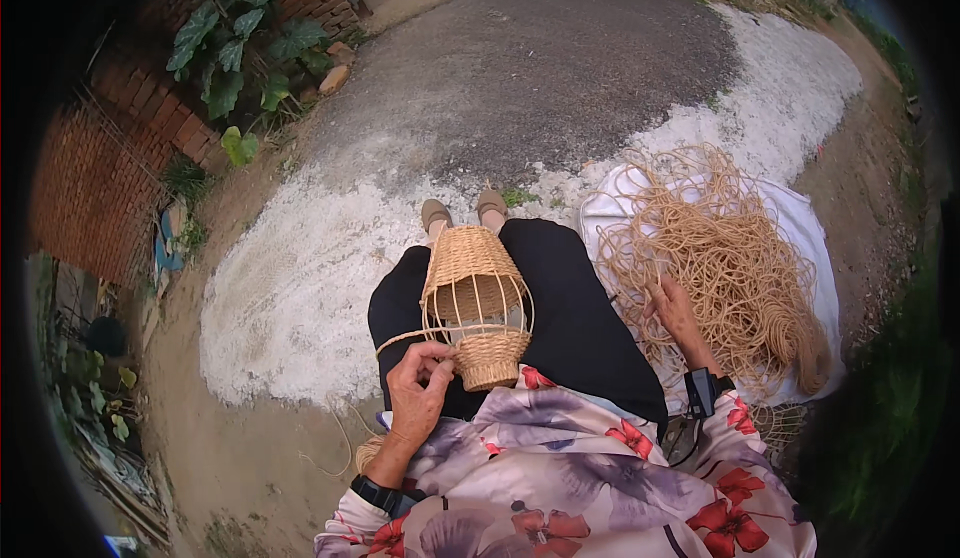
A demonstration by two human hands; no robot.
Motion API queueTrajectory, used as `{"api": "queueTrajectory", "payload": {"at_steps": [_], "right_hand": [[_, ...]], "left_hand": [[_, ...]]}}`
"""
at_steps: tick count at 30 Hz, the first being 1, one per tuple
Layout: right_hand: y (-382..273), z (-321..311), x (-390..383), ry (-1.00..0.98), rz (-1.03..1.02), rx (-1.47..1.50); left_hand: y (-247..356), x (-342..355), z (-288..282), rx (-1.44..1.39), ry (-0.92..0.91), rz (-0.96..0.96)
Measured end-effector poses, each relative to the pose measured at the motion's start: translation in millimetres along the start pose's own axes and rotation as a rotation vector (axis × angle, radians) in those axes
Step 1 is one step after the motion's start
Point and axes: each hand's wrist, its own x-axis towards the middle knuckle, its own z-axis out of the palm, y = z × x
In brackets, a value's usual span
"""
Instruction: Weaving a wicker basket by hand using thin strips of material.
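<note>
A woven basket (pixel 472 256), lantern-shaped with bare upright ribs around its middle, lies on my lap between my thighs. My left hand (pixel 418 390) is closed at the left side of its near woven band, thumb and fingers pinched there. A length of tan cord (pixel 405 336) runs from the basket's side out to the left, above that hand. Off to the right, my right hand (pixel 676 316) reaches over a big tangled heap of the same cord (pixel 725 248). Its fingers look apart; whether a strand lies between them is hard to make out.
Beneath the cord heap a white cloth (pixel 800 220) is spread on the ground. A loose cord coil (pixel 368 453) sits by my left forearm. Farther left stand a brick wall (pixel 85 203) and leafy plants (pixel 235 38). Dark gravel (pixel 540 68) covers the ground ahead.
</note>
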Motion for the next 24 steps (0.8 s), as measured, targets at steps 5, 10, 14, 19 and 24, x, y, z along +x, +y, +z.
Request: {"api": "queueTrajectory", "payload": {"at_steps": [5, 10, 14, 19, 24], "right_hand": [[-185, 28, -63, -0.377, -0.522, -0.16], [-194, 96, -87, -0.742, -0.959, -0.395], [-225, 98, -99, -0.395, -1.076, -0.47], [-230, 113, -91, -0.506, -1.14, -0.277], [-192, 89, -66, -1.098, -0.27, -0.192]], "left_hand": [[37, -2, 0, -0.097, -0.34, -0.184], [37, 6, 15, -0.223, -0.51, -0.261], [25, 0, 8, -0.215, -0.531, -0.215], [31, -12, 5, -0.429, -0.641, -0.199], [-8, 11, -89, -0.403, -0.066, -0.206]]}}
